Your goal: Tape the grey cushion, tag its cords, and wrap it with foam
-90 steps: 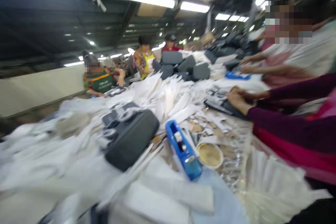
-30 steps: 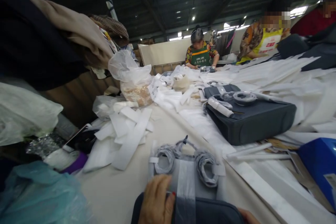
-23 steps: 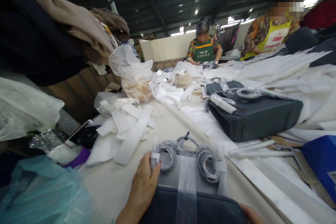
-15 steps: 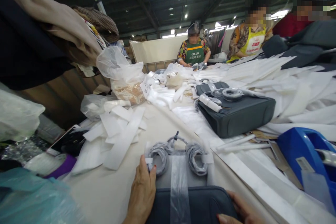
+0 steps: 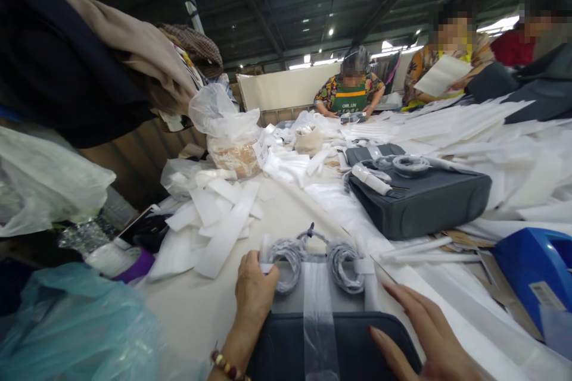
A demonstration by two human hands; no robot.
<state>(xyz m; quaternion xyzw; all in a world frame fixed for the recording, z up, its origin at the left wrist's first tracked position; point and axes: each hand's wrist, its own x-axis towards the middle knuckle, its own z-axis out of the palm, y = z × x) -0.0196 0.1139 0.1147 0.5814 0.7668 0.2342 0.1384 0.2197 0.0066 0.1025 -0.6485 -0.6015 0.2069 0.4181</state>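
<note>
A dark blue-grey bag [image 5: 286, 345] lies in front of me, with a clear plastic strip [image 5: 318, 321] running down its middle. Two coils in grey wrapping stand beyond its edge, a left coil [image 5: 286, 265] and a right coil [image 5: 346, 268], joined by a thin wrapped loop. My left hand [image 5: 254, 286] grips the outer side of the left coil, thumb against its white band. Over the bag's right corner, my right hand [image 5: 424, 327] is open, fingers spread and holding nothing; whether its thumb touches the bag I cannot tell.
Another dark bag [image 5: 424, 202] with wrapped handles lies ahead to the right. White foam strips [image 5: 227, 220] are piled on the left. A blue tape dispenser [image 5: 531, 274] stands at right, and a teal plastic bag [image 5: 80, 321] at lower left. Co-workers [image 5: 351, 86] work across the table.
My right hand has lifted off the bag's right side and spread its fingers. My left hand stays at the left coil, its thumb now on the white band. The view has shifted left.
</note>
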